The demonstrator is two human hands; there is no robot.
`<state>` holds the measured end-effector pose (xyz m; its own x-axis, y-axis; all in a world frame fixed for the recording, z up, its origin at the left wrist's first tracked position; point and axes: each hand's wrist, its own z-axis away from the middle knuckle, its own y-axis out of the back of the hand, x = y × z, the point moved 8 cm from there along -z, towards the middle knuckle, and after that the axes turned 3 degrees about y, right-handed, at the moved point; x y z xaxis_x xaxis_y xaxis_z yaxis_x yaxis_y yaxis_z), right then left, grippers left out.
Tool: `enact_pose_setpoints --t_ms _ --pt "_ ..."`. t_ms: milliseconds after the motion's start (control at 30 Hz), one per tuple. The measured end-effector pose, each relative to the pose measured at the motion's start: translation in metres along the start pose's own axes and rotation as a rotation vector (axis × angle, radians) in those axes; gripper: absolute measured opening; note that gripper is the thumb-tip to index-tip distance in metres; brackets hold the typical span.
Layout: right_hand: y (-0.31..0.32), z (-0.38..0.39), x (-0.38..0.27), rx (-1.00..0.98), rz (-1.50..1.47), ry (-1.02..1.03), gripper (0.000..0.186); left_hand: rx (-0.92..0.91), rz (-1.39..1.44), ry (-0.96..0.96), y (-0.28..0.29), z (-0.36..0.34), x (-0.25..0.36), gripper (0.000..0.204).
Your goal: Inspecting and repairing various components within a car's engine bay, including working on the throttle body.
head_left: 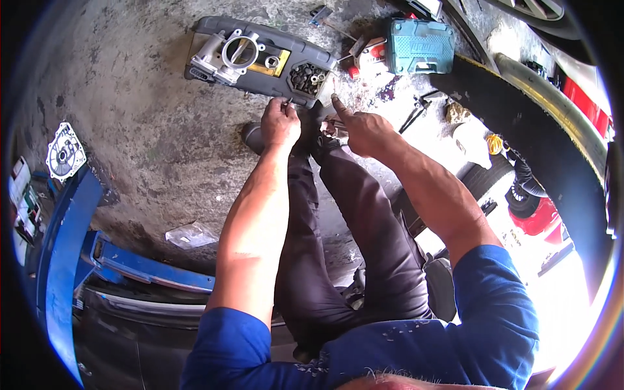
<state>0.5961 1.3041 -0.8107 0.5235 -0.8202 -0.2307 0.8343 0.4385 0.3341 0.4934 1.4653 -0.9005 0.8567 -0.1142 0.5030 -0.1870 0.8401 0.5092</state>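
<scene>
A black plastic tray [260,88] lies on the floor in front of me. On its left part rests a metal throttle body [239,53] with a round bore. Beside it, the tray's right compartment holds dark bolts and nuts [304,79]. At the tray's near edge, my left hand [281,125] is closed in a pinch; whatever sits between its fingertips is too small to name. My right hand [367,133] is just right of the tray's near corner, index finger stretched forward. Its other fingers curl beside a small shiny piece [333,127] that I cannot make out.
A teal tool case [421,47] stands beyond the tray at the right. Blue steel lift arms [146,263] and a metal cover plate [66,153] are at the left. A clear plastic bag [190,235] lies on the floor. A long dark panel [520,120] curves along the right.
</scene>
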Motion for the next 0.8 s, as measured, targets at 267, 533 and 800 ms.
enact_pose_setpoints --t_ms 267,533,800 --pt "-0.004 0.001 0.012 0.059 -0.037 0.035 0.091 0.049 -0.102 -0.096 -0.034 -0.011 0.048 0.024" --pt "-0.004 0.002 0.012 0.102 -0.062 0.088 0.084 0.16 -0.207 -0.303 -0.06 -0.03 0.072 0.025" --pt "-0.007 0.001 0.014 0.097 -0.103 0.087 0.082 0.196 -0.322 -0.293 -0.071 -0.04 0.071 0.025"
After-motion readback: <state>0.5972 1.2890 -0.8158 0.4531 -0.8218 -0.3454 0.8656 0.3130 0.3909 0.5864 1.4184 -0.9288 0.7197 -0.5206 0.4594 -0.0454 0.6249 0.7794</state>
